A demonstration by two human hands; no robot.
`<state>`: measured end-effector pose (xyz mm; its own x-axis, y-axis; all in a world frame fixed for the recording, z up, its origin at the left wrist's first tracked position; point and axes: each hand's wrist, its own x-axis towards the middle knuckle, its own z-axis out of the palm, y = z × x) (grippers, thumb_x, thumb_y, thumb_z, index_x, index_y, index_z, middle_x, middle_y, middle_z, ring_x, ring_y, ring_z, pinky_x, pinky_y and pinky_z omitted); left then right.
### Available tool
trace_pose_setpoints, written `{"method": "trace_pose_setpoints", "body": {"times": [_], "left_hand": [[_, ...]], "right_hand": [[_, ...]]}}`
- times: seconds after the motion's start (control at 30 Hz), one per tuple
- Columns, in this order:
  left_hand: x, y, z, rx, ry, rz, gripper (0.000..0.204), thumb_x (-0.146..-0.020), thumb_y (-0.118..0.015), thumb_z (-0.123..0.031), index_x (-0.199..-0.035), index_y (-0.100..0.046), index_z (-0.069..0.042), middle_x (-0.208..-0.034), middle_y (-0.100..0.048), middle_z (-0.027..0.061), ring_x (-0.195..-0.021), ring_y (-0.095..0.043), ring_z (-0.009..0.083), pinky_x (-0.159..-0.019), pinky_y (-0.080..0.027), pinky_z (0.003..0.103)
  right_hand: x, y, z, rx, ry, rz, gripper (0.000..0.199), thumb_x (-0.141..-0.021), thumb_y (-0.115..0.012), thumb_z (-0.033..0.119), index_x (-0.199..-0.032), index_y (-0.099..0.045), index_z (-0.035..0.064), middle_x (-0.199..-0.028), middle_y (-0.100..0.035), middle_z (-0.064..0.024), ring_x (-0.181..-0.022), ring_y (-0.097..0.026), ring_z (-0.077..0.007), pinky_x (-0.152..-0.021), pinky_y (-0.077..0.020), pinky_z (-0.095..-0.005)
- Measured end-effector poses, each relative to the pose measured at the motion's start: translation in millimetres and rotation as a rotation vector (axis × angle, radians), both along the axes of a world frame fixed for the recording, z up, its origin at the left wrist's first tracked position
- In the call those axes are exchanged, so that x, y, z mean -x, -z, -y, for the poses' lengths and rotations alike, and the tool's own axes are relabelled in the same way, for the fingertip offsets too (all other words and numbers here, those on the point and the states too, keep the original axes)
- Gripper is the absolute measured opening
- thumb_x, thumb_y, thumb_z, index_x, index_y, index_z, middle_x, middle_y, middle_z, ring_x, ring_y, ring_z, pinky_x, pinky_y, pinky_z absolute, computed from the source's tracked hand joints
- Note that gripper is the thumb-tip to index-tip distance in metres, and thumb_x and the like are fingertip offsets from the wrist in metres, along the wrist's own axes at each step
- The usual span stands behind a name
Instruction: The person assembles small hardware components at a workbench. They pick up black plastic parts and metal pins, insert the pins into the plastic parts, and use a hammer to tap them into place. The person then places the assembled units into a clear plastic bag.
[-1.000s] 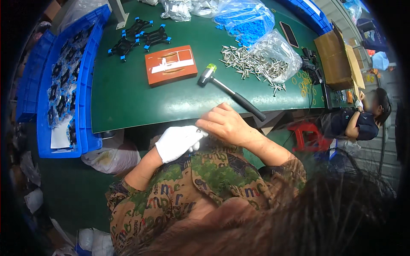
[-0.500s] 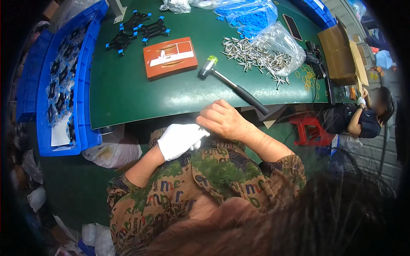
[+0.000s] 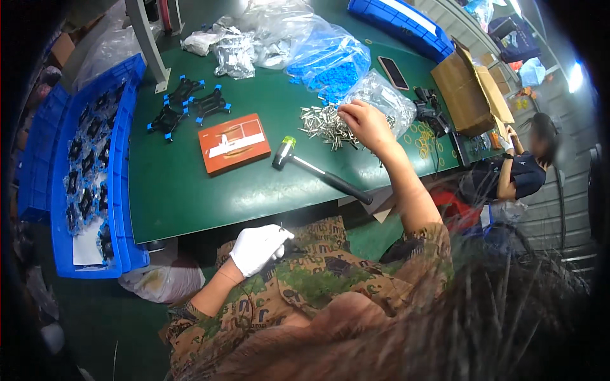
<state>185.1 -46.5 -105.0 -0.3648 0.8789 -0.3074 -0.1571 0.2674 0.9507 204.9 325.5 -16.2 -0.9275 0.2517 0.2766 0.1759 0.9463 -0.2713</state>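
Observation:
My left hand [image 3: 259, 249], in a white glove, is closed in front of the table edge, over my lap. A small dark tip pokes up at its fingertips; the rest of that piece is hidden. My bare right hand [image 3: 370, 127] reaches over a pile of short silver metal pins [image 3: 327, 129], fingers bent and drawn together at the pile's upper side. Whatever its fingertips pinch is too small to make out. Below the pile lies a hammer [image 3: 318, 170] with a black handle and a yellow-green and black head. An orange-red box [image 3: 233, 143] with dark slots sits left of it.
Black four-armed frames with blue tips [image 3: 210, 105] lie at the back left. A blue bin [image 3: 122, 190] of similar frames stands left. Behind the pins are a bag of blue pieces [image 3: 330, 66], a phone [image 3: 394, 73] and a cardboard box [image 3: 467, 95]. Another person [image 3: 518, 171] sits right.
My right hand has left my left hand and reached forward and right to the metal pins. My left hand stays closed near my lap. The whole view has shifted.

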Motion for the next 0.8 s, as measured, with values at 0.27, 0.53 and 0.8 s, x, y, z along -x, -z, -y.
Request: {"method": "trace_pose_setpoints", "body": {"times": [0.27, 0.53, 0.8], "left_hand": [[2.0, 3.6, 0.9, 0.016, -0.013, 0.041, 0.028, -0.103, -0.054, -0.023, -0.105, -0.074, -0.004, -0.071, -0.067, 0.0020, -0.059, -0.059, 0.0079, -0.058, -0.048, 0.023], [9.0, 10.4, 3.5, -0.033, 0.063, -0.095, 0.028, -0.104, -0.051, -0.023, -0.107, -0.074, -0.007, -0.074, -0.067, 0.0016, -0.059, -0.060, 0.0094, -0.058, -0.050, 0.023], [10.2, 6.0, 0.6, 0.010, 0.055, -0.034, 0.028, -0.104, -0.051, -0.023, -0.106, -0.072, -0.005, -0.072, -0.067, 0.0018, -0.059, -0.061, 0.0093, -0.059, -0.050, 0.023]], "right_hand": [[72.3, 28.6, -51.3, -0.456, 0.152, 0.349, 0.022, -0.095, -0.061, 0.026, -0.101, -0.075, 0.0097, -0.098, -0.070, -0.0125, -0.093, -0.069, -0.0354, -0.082, -0.0549, -0.0485], [96.2, 44.0, -36.9, -0.095, 0.011, 0.036, 0.023, -0.094, -0.063, 0.024, -0.110, -0.073, 0.0124, -0.102, -0.068, -0.0128, -0.097, -0.067, -0.0357, -0.085, -0.0540, -0.0466], [84.4, 19.0, -15.8, -0.106, -0.074, 0.133, 0.024, -0.094, -0.065, 0.028, -0.108, -0.075, 0.0115, -0.100, -0.070, -0.0111, -0.092, -0.069, -0.0343, -0.084, -0.0537, -0.0455]]}}
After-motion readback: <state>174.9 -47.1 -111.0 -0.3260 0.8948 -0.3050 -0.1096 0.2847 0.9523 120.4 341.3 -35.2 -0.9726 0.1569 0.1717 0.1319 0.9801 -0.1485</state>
